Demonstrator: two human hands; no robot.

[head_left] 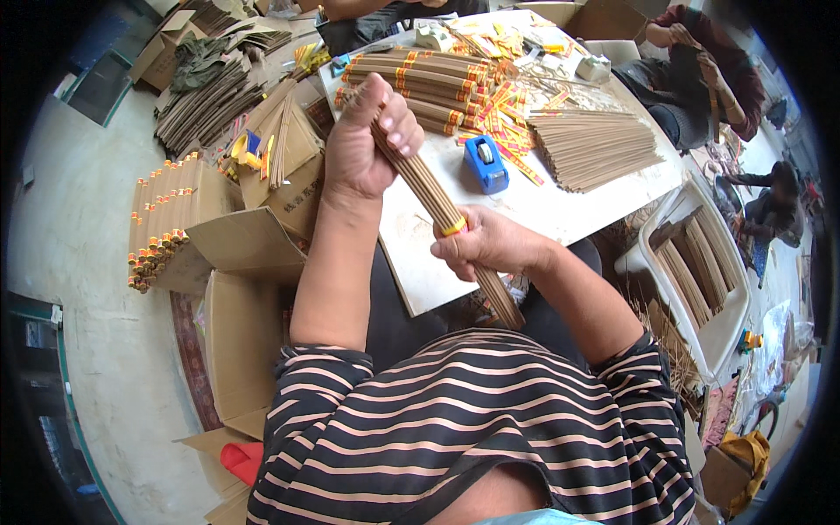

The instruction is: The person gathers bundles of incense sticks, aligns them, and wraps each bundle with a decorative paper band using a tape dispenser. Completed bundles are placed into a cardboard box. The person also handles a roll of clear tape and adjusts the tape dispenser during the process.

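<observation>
A bundle of thin brown incense sticks (422, 181) slants across in front of me, over the near part of the table. My left hand (366, 144) is wrapped round its upper end. Lower down, my right hand (497, 242) grips the same bundle beside a yellow band (454, 227) that circles it. Past the right hand, the lower end points down toward my lap. A blue tape dispenser (486, 166) stands on the white table (560, 210) just beyond. Behind it lie scattered red and yellow paper strips (505, 118).
Banded incense bundles (416, 83) are piled on the table's far left, with loose sticks (595, 150) fanned at its right. Open cardboard boxes (249, 341) flank my left, near stacked bundles (162, 219). A white tub (737, 315) holds sticks. People (709, 79) sit across and right.
</observation>
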